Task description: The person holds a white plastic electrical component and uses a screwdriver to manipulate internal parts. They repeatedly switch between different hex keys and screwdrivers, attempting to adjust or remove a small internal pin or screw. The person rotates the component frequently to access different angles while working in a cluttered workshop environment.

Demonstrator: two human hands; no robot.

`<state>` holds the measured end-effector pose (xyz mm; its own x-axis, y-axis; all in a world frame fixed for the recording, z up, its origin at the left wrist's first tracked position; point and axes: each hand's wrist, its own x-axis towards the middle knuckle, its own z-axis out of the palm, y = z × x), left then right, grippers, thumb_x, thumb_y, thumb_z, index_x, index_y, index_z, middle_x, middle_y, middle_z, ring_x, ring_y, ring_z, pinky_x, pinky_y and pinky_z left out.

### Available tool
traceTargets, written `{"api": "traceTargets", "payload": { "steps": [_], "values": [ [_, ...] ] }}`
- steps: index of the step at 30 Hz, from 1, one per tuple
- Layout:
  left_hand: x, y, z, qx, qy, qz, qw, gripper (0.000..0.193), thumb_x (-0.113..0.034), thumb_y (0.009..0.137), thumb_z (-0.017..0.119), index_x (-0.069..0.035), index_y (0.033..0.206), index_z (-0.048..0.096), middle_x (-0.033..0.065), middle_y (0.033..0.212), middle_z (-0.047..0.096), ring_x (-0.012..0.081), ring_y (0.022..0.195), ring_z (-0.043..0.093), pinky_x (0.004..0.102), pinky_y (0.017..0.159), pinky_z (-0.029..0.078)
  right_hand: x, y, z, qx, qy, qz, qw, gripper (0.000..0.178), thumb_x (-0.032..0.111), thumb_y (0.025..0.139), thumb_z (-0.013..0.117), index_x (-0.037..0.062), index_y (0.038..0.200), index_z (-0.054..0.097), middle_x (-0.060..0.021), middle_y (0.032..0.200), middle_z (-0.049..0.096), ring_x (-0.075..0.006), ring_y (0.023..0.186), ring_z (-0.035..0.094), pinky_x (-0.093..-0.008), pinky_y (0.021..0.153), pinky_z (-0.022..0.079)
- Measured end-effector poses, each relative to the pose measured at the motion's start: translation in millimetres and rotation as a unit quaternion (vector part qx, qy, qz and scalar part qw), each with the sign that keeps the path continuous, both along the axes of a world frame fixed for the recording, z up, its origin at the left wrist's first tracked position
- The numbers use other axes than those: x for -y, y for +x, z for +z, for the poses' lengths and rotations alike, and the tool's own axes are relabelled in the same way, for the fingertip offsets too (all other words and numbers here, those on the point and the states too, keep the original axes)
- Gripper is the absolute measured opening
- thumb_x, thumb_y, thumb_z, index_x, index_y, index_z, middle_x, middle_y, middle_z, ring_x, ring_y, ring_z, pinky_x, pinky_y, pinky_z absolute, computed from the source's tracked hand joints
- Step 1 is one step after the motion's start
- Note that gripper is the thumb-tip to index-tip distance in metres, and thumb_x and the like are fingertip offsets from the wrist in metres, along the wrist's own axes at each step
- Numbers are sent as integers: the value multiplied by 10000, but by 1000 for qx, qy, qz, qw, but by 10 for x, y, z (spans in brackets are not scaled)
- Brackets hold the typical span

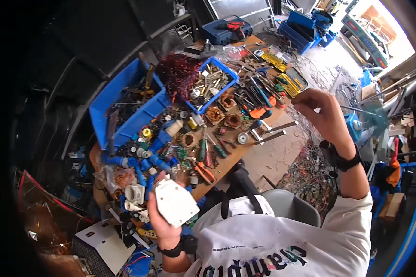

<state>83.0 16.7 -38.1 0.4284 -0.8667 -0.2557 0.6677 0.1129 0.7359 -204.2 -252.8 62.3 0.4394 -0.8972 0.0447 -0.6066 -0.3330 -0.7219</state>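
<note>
My left hand [161, 221], in the lower middle, holds a flat white angular casing [176, 203] with small holes in its face. Its fingers wrap behind the casing and are partly hidden. My right hand [324, 114] is raised past the right side of the wooden workbench [241, 152], its fingers curled and pressed together at the tips. Whatever those fingertips pinch, if anything, is too small to make out. Between the hands lie orange-handled pliers [204, 172], several screwdrivers [202, 150] and a small round metal wheel [242, 138].
A large blue bin [141, 117] of scrap and a smaller blue tray [209, 104] of metal pieces stand on the bench. Copper coils [214, 115] and hand tools [259, 94] lie nearby. A tangle of wires [309, 171] covers the floor, beside a grey chair [296, 205].
</note>
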Motion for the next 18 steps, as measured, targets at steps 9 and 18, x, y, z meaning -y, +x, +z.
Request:
{"api": "traceTargets", "payload": {
  "steps": [9, 18],
  "values": [
    [379, -59, -775, -17, 197, 119, 973, 526, -411, 1049, 341, -56, 1410, 480, 74, 1269, 622, 228, 1085, 636, 364, 939, 512, 1828, -678, -2060, -105, 182, 61, 976, 118, 80, 856, 691, -13, 928, 679, -44, 769, 678, -102, 682, 627, -275, 643, 512],
    [526, -529, -1006, 224, 322, 93, 915, 472, -179, 1045, 428, -51, 1482, 304, 195, 1544, 356, 352, 1244, 546, 440, 1041, 482, 2548, -322, -4050, -195, 245, 83, 946, 183, 198, 801, 695, 59, 917, 721, -115, 855, 729, -269, 808, 709, -376, 740, 551]
  ]
}}
